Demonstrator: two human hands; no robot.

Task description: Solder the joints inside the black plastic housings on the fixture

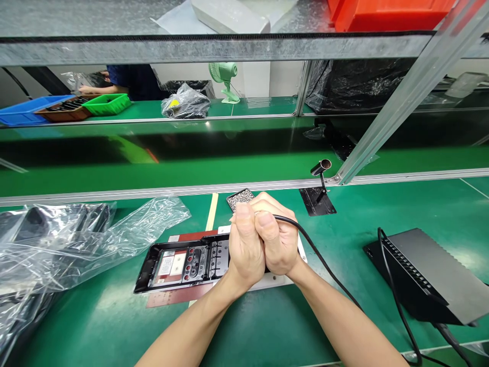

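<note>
My left hand (244,244) and my right hand (277,239) are clasped together over the right end of a black plastic frame (179,262). Both are closed round a tool whose black cable (324,265) runs out of my right fist toward the lower right; the tool itself is hidden by the fingers. The frame lies flat on a dark red mat (175,295) and a white fixture plate (275,279). Just behind my hands sits a small black tray of screws (240,198).
Crumpled clear plastic bags (69,239) cover the left of the green bench. A black and grey box (431,275) with cables sits at the right. A small black stand (320,189) stands behind. Across the conveyor, another person's arm (95,89) rests by blue, brown and green bins.
</note>
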